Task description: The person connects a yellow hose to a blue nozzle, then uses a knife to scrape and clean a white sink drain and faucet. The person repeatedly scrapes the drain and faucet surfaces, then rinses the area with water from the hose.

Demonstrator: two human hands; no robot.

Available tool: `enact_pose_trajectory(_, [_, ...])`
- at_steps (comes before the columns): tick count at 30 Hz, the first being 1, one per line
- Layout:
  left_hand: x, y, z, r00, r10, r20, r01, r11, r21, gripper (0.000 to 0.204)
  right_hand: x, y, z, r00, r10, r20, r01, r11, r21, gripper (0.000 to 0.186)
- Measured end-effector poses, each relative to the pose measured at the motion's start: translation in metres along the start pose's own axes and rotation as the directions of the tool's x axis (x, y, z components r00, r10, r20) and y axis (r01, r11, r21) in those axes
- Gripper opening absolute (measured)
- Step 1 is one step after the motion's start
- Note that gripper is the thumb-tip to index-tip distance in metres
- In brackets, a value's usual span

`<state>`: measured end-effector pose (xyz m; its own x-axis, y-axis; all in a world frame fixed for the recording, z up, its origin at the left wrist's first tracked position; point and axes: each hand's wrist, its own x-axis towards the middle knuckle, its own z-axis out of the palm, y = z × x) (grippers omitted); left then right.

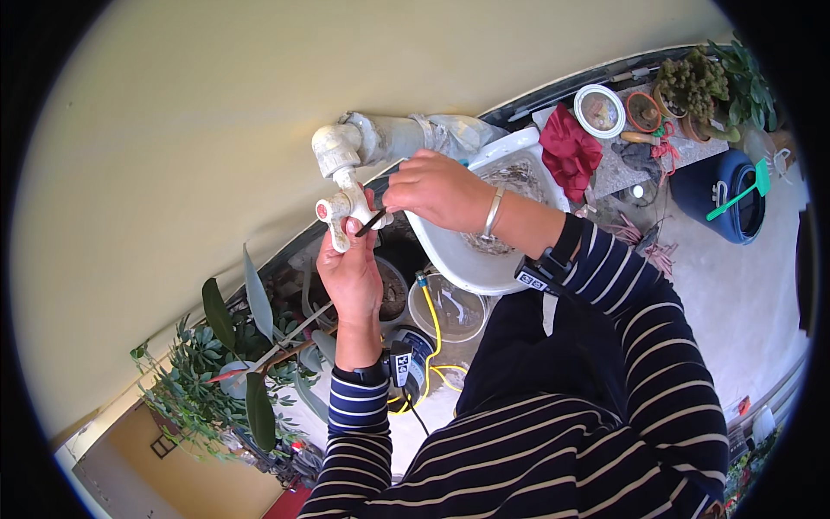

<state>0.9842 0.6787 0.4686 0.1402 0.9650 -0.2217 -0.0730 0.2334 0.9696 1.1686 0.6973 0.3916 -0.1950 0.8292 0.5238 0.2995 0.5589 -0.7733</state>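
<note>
A white plastic tap (343,214) with a red dot on its handle hangs from a white pipe elbow (335,149) on the cream wall. My left hand (350,264) grips the tap's spout from below. My right hand (432,189) pinches a thin dark tool (372,222) whose tip touches the tap body near my left thumb. A silver bangle sits on my right wrist and dark bands on both wrists. My sleeves are dark blue with white stripes.
A white wash basin (519,151) hangs under my right forearm, with buckets (450,311) and a yellow hose (430,316) beneath. Leafy potted plants (229,363) stand at lower left. At upper right are a red cloth (569,149), small pots, a succulent (692,82) and a blue drum (722,195).
</note>
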Motion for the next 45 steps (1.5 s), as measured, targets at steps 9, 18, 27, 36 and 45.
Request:
enact_pose_trajectory(9, [0.002, 0.0, 0.0, 0.999, -0.02, 0.038, 0.02, 1.0, -0.011, 0.037, -0.007, -0.002, -0.007, 0.996, -0.045, 0.081, 0.05, 0.997, -0.057, 0.004])
enact_pose_trajectory(18, [-0.003, -0.01, -0.003, 0.988, 0.041, 0.15, -0.047, 0.998, 0.034, 0.032, -0.052, -0.025, -0.011, 0.851, 0.514, -0.104, -0.494, 0.853, 0.168, 0.012])
enact_pose_trajectory(27, [0.001, -0.033, -0.004, 0.974, 0.226, -0.007, -0.226, 0.974, -0.018, 0.034, -0.111, -0.037, -0.015, 0.722, 0.675, -0.153, -0.615, 0.727, 0.306, 0.013])
enact_pose_trajectory(36, [-0.006, -0.031, -0.014, 0.966, 0.258, -0.012, -0.247, 0.937, 0.246, 0.02, -0.113, -0.062, -0.013, 0.693, 0.715, -0.09, -0.679, 0.689, 0.254, 0.018])
enact_pose_trajectory(45, [0.023, -0.028, -0.009, 0.959, -0.109, 0.262, 0.214, 0.884, -0.416, 0.061, -0.109, -0.073, 0.005, 0.665, 0.744, -0.058, -0.712, 0.656, 0.252, 0.019])
